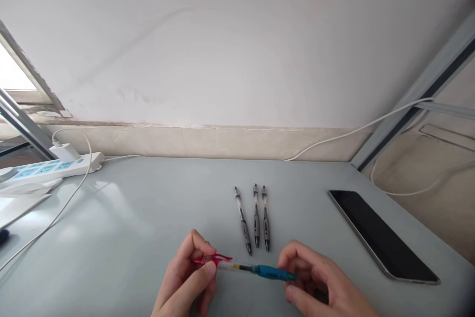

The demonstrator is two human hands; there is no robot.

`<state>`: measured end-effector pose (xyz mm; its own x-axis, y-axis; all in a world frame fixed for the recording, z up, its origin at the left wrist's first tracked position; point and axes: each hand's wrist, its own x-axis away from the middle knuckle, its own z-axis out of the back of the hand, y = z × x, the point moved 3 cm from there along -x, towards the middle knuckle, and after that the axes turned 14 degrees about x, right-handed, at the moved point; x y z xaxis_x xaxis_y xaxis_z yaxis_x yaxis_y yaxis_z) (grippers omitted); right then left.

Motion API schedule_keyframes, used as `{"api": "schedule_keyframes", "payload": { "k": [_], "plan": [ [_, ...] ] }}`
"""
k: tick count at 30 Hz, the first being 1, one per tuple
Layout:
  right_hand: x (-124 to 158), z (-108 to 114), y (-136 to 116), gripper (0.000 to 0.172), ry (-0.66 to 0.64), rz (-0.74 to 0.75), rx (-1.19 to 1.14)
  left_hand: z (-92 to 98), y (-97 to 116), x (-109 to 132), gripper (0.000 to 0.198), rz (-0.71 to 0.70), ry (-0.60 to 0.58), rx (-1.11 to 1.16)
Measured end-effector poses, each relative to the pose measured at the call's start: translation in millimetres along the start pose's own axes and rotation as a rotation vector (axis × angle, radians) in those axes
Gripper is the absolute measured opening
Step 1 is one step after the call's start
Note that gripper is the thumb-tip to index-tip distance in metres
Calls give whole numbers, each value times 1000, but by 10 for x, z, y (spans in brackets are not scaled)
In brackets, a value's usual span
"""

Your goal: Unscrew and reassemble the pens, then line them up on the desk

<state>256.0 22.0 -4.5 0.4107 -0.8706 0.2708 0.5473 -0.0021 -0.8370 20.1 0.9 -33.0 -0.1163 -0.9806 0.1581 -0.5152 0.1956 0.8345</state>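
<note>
A pen [247,267] with a red clip end and a blue grip lies crosswise between both hands, just above the grey table [148,228]. My left hand [187,280] pinches its red end with thumb and fingers. My right hand [319,282] pinches the blue grip end. Three grey pens [256,218] lie side by side on the table just beyond the held pen, tips pointing toward me.
A dark tablet [382,235] lies flat at the right near the table edge. A white power strip [48,167] with a plugged charger and a white cable sits at the far left. Another white cable [356,130] runs along the wall to the right.
</note>
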Motion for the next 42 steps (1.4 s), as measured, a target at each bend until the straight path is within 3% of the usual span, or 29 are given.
{"api": "schedule_keyframes", "payload": {
  "k": [2,6,13,24,28,35,42],
  "plan": [
    [0,-8,18,25,-1,-2,-2,-8,6,0,35,-9,-6,-5],
    [-39,-21,47,52,-30,-31,-4,-25,12,2,38,-23,-4,-8],
    [-70,7,1,31,-17,-64,-217,0,12,12,36,-58,31,-44],
    [46,158,228,18,240,-41,-469,-4,56,11,32,-94,47,15],
    [53,175,235,15,276,-39,-491,-4,60,12,33,-100,55,17],
    [21,150,233,18,228,-28,-486,0,49,-1,34,-87,31,-4],
    [21,21,91,23,86,29,-299,-58,49,1,37,6,-129,-128]
  ]
}}
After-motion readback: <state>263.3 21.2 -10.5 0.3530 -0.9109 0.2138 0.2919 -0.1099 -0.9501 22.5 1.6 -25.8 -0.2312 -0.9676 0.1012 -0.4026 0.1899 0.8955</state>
